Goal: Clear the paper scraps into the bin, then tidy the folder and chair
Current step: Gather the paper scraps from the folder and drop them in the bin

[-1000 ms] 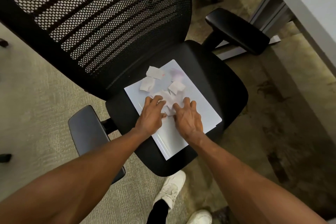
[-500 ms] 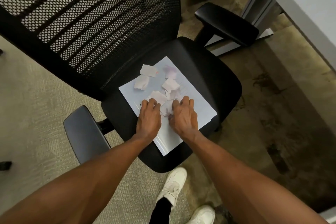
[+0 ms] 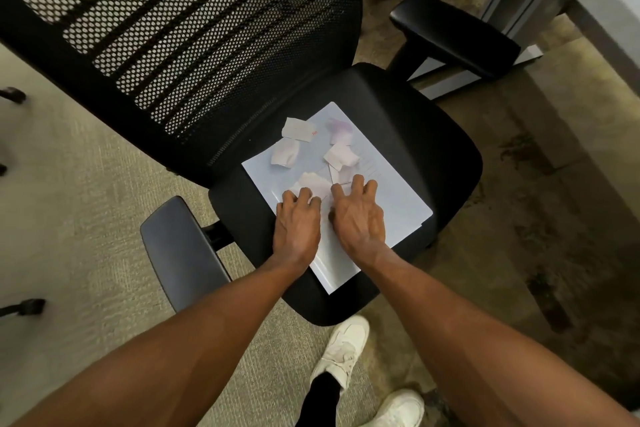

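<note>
Both hands press palm-down on the white folder point(image 3: 398, 204) lying on the chair point(image 3: 415, 121) seat: left hand point(image 3: 296, 222) and right hand point(image 3: 356, 218), fingers curled loosely over paper scraps point(image 3: 341, 156), gripping nothing.

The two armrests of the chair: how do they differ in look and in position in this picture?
The left armrest looks grey and glossy under the light, while the right armrest looks deep black. The left armrest is near the person, over pale carpet; the right armrest is farther away, beside the desk frame. Both are padded, elongated, bare, and flank the seat that bears the folder.
</note>
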The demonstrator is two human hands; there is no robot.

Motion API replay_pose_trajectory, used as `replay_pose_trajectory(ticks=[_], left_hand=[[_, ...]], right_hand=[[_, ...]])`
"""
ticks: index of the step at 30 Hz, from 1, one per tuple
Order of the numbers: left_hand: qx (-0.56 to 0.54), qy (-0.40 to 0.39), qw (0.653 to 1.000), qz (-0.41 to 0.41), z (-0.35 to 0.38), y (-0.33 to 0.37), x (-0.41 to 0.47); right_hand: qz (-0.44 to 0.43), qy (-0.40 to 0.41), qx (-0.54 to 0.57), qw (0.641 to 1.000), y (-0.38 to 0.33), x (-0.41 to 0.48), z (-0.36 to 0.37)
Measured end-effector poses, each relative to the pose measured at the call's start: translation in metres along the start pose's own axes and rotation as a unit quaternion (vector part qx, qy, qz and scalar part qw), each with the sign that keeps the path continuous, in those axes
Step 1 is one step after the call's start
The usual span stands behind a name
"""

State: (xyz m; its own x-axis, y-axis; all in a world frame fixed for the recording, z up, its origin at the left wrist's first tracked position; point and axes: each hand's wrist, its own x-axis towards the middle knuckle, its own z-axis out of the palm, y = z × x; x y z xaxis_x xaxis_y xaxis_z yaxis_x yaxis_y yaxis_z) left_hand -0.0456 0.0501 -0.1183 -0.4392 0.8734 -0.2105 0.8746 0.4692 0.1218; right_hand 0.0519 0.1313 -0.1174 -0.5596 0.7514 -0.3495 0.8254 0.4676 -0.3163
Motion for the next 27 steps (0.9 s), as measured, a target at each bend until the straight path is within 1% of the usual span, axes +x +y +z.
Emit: replay_pose_trajectory(ticks=[2,4,7,13,21,23,27], left_hand=[[0.008,-0.005,1.0,0.011,-0.003,-0.001,0.0],[0.015,-0.01,1.0,0.021,-0.006,-0.003,0.002],[0.016,-0.013,0.999,0.028,-0.008,-0.004,0.006],[-0.023,-0.01,0.999,0.027,-0.004,-0.007,0.013],[-0.107,0.015,0.994,0.002,-0.007,-0.009,0.008],[-0.117,0.022,0.993,0.004,-0.008,-0.008,0.003],[-0.166,0.039,0.985,-0.023,-0.001,-0.01,-0.012]], right_hand=[[0.01,0.004,0.008,1.0,-0.001,0.002,-0.001],[0.037,0.014,0.042,0.998,-0.002,0.006,0.002],[0.083,0.028,0.13,0.988,-0.001,0.01,0.0],[0.056,0.042,0.13,0.989,0.008,0.003,-0.005],[0.053,0.021,0.133,0.989,0.012,-0.004,0.004],[0.062,0.03,0.148,0.987,0.014,-0.01,0.007],[0.108,0.065,0.198,0.972,0.026,-0.031,0.011]])
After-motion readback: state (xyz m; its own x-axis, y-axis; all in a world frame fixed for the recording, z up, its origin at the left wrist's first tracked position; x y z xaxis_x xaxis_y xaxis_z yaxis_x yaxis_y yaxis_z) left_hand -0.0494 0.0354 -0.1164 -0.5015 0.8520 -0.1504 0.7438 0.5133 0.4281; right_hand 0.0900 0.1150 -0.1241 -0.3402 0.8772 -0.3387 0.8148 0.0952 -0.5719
